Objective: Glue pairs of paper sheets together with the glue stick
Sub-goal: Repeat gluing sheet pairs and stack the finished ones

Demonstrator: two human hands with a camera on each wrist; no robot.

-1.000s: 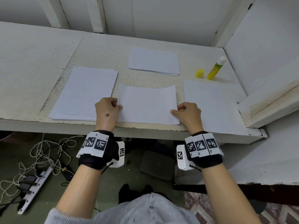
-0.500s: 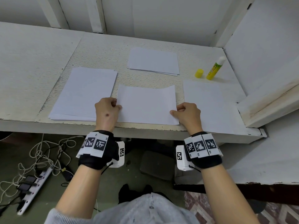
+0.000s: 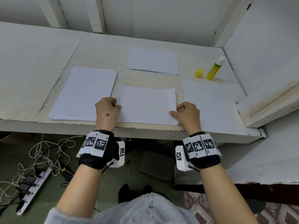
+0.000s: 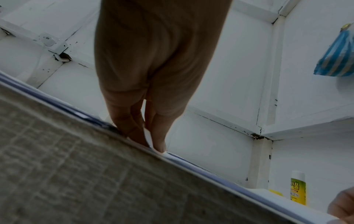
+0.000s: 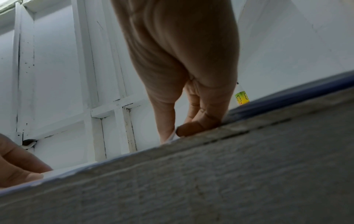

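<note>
A white middle sheet [image 3: 146,105] lies near the table's front edge. My left hand [image 3: 106,110] pinches its left edge between thumb and fingers [image 4: 159,141]. My right hand [image 3: 186,114] pinches its right edge, the thumb [image 5: 168,133] lying on top. A paper stack [image 3: 84,92] lies to the left, a single sheet [image 3: 207,107] to the right, and another stack [image 3: 152,61] at the back. The uncapped yellow-green glue stick [image 3: 214,69] stands at the back right, its yellow cap [image 3: 198,73] beside it.
The white table [image 3: 32,62] ends in a chipped front edge [image 3: 145,129] just under my wrists. A white wall and a ledge [image 3: 267,101] close off the right side. Cables and a power strip [image 3: 30,183] lie on the floor below.
</note>
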